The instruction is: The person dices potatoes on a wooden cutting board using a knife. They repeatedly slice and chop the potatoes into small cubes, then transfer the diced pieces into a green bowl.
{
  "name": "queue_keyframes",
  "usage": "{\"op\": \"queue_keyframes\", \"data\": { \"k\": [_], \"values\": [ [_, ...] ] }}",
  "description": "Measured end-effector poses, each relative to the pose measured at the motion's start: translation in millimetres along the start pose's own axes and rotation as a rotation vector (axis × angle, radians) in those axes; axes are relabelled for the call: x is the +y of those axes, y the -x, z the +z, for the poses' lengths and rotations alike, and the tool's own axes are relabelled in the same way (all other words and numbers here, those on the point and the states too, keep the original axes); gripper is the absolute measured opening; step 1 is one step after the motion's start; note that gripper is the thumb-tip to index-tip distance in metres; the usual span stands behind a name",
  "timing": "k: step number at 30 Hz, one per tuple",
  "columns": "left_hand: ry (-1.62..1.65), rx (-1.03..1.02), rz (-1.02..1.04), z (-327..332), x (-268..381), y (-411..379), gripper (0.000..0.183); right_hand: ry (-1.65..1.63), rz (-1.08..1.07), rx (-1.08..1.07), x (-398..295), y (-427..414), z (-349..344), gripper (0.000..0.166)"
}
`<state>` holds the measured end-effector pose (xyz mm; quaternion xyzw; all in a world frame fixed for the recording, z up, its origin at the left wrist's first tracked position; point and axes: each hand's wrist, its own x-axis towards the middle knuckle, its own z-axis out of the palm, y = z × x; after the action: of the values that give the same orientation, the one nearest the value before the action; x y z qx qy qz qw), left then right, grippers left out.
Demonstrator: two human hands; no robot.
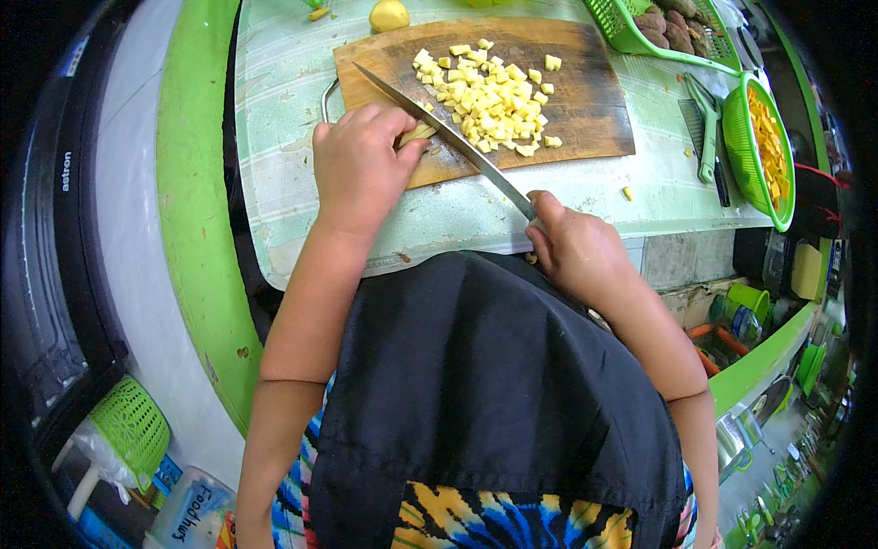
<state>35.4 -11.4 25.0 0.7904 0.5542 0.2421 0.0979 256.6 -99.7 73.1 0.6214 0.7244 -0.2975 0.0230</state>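
Observation:
My right hand [576,240] grips the handle of a long kitchen knife [473,152], whose blade slants up and left over a wooden cutting board [583,75]. On the board's left part, my left hand [370,154] pinches pale yellow strips [416,134] of what looks like potato against the wood, close to the blade's left side. A heap of small pale yellow cubes [490,96] lies to the right of the blade. Behind the board's far left edge sits a whole peeled potato [389,15].
A green basket [617,31] of reddish-brown tubers [675,31] stands at the back right. Nearer, a green colander [744,165] holds orange pieces [765,151]. Beside it lie a green peeler [706,127] and a black-handled tool [721,182]. A metal handle [326,103] projects from the board's left side.

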Motion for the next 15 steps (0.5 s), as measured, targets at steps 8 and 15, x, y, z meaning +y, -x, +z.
{"op": "queue_keyframes", "data": {
  "k": [8,15],
  "values": [
    [0.033,-0.011,-0.046,-4,2,2,0.022,-0.041,-0.047,0.050,-1,7,-10,0.029],
    [0.045,0.063,-0.015,4,-1,4,0.022,0.022,0.000,-0.031,1,-4,-4,0.029]
  ]
}}
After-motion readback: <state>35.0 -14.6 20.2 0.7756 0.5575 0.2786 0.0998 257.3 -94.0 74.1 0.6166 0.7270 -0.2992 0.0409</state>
